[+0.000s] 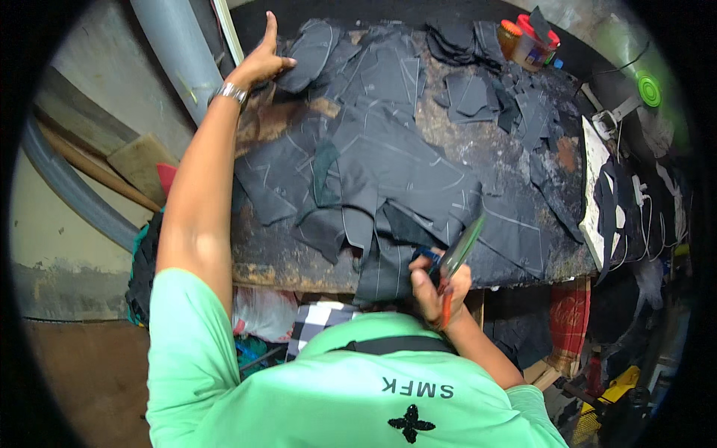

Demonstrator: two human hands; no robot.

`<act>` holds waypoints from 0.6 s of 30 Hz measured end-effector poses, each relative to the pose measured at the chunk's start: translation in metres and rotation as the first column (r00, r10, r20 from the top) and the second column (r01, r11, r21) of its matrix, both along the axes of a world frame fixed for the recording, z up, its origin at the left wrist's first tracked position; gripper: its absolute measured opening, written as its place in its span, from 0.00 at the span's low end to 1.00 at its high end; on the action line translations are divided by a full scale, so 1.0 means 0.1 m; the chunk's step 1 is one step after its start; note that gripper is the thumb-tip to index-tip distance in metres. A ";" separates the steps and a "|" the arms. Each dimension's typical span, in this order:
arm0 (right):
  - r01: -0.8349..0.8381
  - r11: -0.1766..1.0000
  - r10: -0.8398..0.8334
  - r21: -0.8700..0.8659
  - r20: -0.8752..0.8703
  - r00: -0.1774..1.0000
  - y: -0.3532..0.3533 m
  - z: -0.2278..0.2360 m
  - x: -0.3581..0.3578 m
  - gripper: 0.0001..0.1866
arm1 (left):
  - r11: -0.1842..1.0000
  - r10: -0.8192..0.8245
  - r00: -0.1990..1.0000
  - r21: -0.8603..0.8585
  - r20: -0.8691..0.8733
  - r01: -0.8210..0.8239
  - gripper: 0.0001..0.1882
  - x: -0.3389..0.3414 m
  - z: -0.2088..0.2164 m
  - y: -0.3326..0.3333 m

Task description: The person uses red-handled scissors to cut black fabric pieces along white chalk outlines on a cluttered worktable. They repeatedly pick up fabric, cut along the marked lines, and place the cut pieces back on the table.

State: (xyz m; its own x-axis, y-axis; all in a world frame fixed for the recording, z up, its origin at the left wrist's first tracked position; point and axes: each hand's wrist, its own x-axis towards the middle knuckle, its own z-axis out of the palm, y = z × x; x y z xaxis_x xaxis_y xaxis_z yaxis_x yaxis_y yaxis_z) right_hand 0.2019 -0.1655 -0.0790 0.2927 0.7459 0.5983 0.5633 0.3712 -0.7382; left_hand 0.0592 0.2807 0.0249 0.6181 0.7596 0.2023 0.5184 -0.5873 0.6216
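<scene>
Left hand (263, 61) fingers spread on dark cloth pieces (388, 149); right hand (437, 287) fingers grip scissors (457, 254)

A dark, worn table (515, 153) fills the middle of the room. On the left stands a pale, stained wall (45, 216) with a thick grey pipe (172, 56) leaning on it. The brown floor (89, 373) shows below. The far right is dim.

I see the scissors (454, 257), orange-handled with their shiny blades angled up and to the right, gripped in the right hand (433, 287) at the near edge of the desk (485, 149), beside dark chalk-marked fabric pieces (388, 164) overlapping flat and spreading far left.
</scene>
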 end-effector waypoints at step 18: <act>-0.065 0.991 -0.001 -0.118 -0.487 0.874 0.03 -0.12 -0.02 0.10 | 0.980 -0.068 0.912 0.145 -0.404 0.137 0.49 -0.16 -0.69 -2.68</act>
